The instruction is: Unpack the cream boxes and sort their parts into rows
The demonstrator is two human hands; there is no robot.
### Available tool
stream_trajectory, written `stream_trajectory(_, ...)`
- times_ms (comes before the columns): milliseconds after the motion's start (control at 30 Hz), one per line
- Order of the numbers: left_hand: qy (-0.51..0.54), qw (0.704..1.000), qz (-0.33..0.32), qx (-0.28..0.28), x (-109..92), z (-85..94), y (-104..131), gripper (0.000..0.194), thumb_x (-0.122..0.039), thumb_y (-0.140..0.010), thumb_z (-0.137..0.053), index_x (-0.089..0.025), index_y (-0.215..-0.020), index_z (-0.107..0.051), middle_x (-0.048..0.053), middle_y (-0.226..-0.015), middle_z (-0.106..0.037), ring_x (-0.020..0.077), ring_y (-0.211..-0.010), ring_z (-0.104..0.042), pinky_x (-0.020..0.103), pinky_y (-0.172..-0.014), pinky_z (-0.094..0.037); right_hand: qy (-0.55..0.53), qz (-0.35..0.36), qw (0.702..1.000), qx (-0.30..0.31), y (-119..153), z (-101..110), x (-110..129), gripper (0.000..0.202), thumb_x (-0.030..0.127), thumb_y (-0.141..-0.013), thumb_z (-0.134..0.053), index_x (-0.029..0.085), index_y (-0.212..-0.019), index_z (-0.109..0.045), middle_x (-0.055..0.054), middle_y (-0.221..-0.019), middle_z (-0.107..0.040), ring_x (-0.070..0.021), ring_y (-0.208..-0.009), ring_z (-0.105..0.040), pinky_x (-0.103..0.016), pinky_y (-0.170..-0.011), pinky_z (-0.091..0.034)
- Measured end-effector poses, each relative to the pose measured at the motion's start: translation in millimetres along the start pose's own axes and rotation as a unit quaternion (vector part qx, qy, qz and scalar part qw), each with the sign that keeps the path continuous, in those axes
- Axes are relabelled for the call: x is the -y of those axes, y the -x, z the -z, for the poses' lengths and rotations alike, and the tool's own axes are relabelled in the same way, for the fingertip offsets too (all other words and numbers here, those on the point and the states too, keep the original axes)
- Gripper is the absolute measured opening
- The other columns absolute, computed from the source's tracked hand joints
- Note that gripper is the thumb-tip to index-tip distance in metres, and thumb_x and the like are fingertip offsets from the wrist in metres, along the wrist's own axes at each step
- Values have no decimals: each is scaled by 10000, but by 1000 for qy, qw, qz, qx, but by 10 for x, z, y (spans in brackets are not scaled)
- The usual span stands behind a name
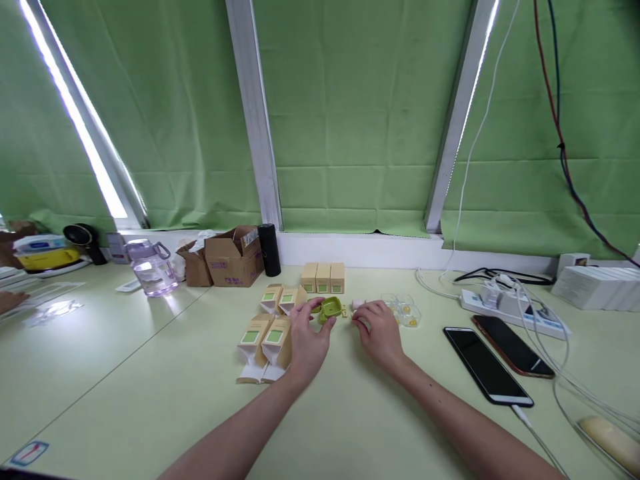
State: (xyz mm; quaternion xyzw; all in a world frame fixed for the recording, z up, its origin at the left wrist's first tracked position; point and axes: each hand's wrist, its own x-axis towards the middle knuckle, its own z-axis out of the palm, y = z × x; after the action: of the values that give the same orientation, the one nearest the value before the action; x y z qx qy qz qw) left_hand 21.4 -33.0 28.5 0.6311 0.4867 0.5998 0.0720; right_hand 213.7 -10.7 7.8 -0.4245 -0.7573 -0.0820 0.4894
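My left hand [309,337] is closed on a small green square case [331,307], thumb at its near side and fingers at its left; the case is tilted toward me. My right hand [379,331] is just above the table with its fingertips pressed together; whatever they hold is too small or hidden to make out. Between the hands lie tiny yellow-green pieces [345,311]. Behind the right fingers a small pink item [357,303] shows. Beside that hand stands a clear compartment tray [411,311] with small yellow bits in it. Several open kraft boxes [275,337] with green labels stand left of my left hand.
Three closed kraft boxes [323,279] stand farther back. At right are two phones [489,365], a power strip [515,312] and loose white cables. A cardboard box [233,257], a black cylinder [269,250] and a water bottle [153,268] stand back left. Another person's hand [13,301] rests far left.
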Motion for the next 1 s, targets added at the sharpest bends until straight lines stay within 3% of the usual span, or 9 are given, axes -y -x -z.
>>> stream_trajectory(267,19,999,28,-5,-11,20,-24,306,-287,-854,-724,-238,-1152,-675,82,-1142,-698,257,-1072,-634,379,-810,-540,126,-6,990,66,-178,-418,69,164,74,-829,-715,226,-779,-750,-70,-898,-681,-256,-992,-509,-412,-842,-381)
stream_trajectory(567,40,998,47,-11,4,17,-23,314,-307,-858,-727,-232,-1156,-656,91,-1165,-687,249,-1075,-650,372,-831,-517,166,-11,980,109,-230,-592,91,169,87,-839,-666,196,-735,-743,-113,-873,-667,-271,-976,-481,-431,-889,-350)
stream_trajectory(767,84,993,82,3,20,3,-24,326,-319,-850,-739,-225,-1148,-650,95,-1187,-690,244,-1096,-654,347,-842,-490,182,-33,975,126,-183,-569,105,76,138,-869,-648,184,-882,-708,-115,-930,-670,-283,-1017,-479,-421,-904,-328)
stream_trajectory(900,165,978,130,10,-59,5,-38,364,-365,-836,-764,-227,-1143,-627,101,-1224,-690,240,-1100,-663,303,-782,-480,179,-34,974,138,-89,-419,118,115,131,-870,-638,198,-954,-680,-96,-974,-667,-274,-1039,-480,-404,-916,-323)
stream_trajectory(1000,232,956,177,27,-131,2,-48,434,-416,-821,-786,-227,-1166,-603,86,-1112,-730,219,-984,-689,280,-721,-469,166,-11,972,164,27,-255,134,139,116,-872,-625,202,-970,-673,-97,-1015,-666,-279,-1066,-481,-403,-935,-318)
